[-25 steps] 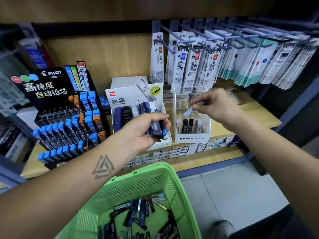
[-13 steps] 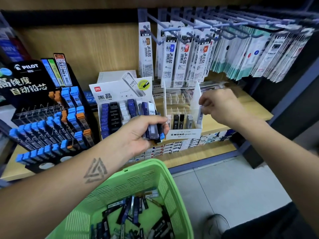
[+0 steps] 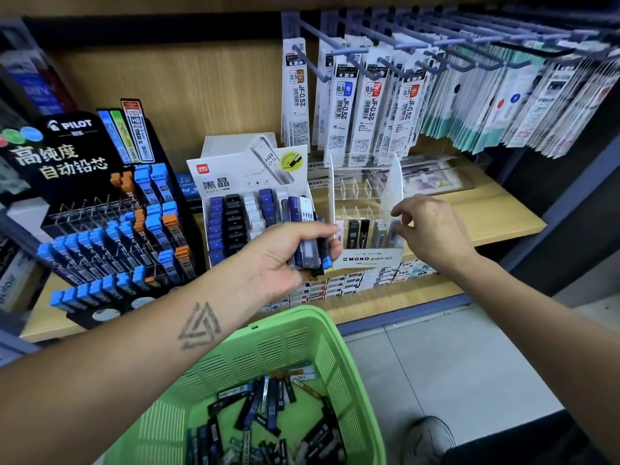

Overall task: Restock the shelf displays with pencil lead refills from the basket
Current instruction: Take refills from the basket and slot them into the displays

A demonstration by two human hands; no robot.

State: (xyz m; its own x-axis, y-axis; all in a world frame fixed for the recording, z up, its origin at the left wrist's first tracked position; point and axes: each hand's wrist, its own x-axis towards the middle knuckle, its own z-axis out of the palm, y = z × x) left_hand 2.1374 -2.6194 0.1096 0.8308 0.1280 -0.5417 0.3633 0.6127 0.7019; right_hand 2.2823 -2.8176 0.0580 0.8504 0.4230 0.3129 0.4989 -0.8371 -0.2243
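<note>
My left hand [image 3: 285, 253] is shut on a bundle of pencil lead refills [image 3: 310, 243], dark blue and clear cases, held in front of the white Deli display box [image 3: 235, 182]. My right hand [image 3: 432, 229] is at the right side of the clear MONO display [image 3: 369, 260]. Its fingers are apart, with the tips beside a grey refill [image 3: 393, 231] standing in the rightmost front slot. Other black and grey refills stand in that front row; the rear slots are bare. The green basket [image 3: 295, 317] below holds several loose refills [image 3: 268, 407].
A black Pilot rack [image 3: 67, 146] with blue- and orange-capped refills stands at the left. Packs of pen refills [image 3: 369, 105] hang on hooks above the wooden shelf [image 3: 486, 213]. Small boxes line the shelf's front ledge. My shoe [image 3: 429, 437] is on the tiled floor.
My right hand carried a refill down from above the MONO display into its rightmost front slot, and its fingers have now opened. My left hand kept its bundle.
</note>
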